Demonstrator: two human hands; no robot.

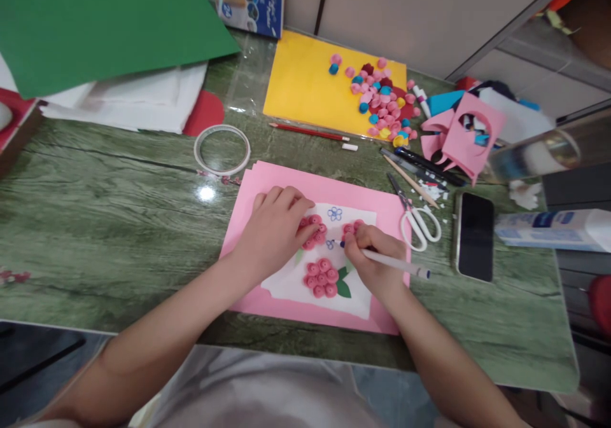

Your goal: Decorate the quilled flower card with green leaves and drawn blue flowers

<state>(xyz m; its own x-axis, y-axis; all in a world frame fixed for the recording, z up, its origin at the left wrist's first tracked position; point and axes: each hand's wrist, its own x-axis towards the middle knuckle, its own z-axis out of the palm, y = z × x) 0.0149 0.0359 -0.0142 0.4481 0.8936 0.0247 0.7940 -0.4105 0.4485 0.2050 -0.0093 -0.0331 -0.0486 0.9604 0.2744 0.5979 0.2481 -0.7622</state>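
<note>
A white marker [396,262] with a blue tip is gripped in my right hand [382,259]. Its tip meets the white sheet [286,282] beside a small, partly drawn blue flower [330,244]. Above that is another blue flower outline [335,214]. My left hand [279,221] lies on the sheet's left side, fingers apart, with the thumb over a cluster of pink paper rolls [314,237]. A lower pink cluster [321,278] has green leaves [344,284]. My right hand partly covers a third cluster [352,227]. Pink paper [310,183] lies underneath.
White-handled scissors [420,227] and a phone [474,237] are on the right. Behind are a tape roll [196,150], a red pencil [305,131] and yellow paper [305,84] bearing coloured paper rolls [386,103]. Green paper [109,27] lies at the back left.
</note>
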